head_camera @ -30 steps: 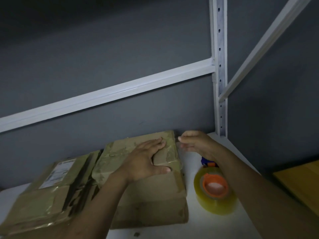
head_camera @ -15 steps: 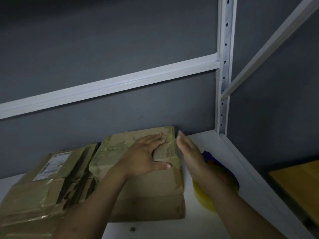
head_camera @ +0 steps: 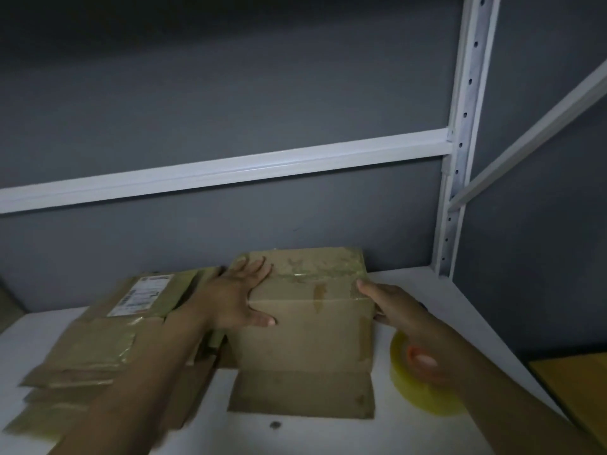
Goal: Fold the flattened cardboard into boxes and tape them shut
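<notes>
A partly folded cardboard box point(head_camera: 305, 343) with old clear tape on it lies on the white shelf point(head_camera: 423, 287) near the back wall. My left hand point(head_camera: 230, 300) rests on its left top corner, fingers spread over the top and thumb on the front face. My right hand point(head_camera: 400, 310) lies against the box's right edge with the fingers straight. A roll of yellowish clear tape point(head_camera: 423, 399) with an orange core stands on the shelf, partly hidden under my right forearm. A pile of flattened cardboard point(head_camera: 98, 349) lies to the left.
The top flattened sheet bears a white shipping label point(head_camera: 141, 293). A white perforated upright point(head_camera: 460, 159) and crossbars frame the grey wall. A yellow surface point(head_camera: 574, 389) shows past the shelf's right edge. A small dark speck point(head_camera: 275, 425) lies in front of the box.
My left hand slid from the box's middle to its left corner. My right hand dropped onto the right edge. The box now stands further right of the pile.
</notes>
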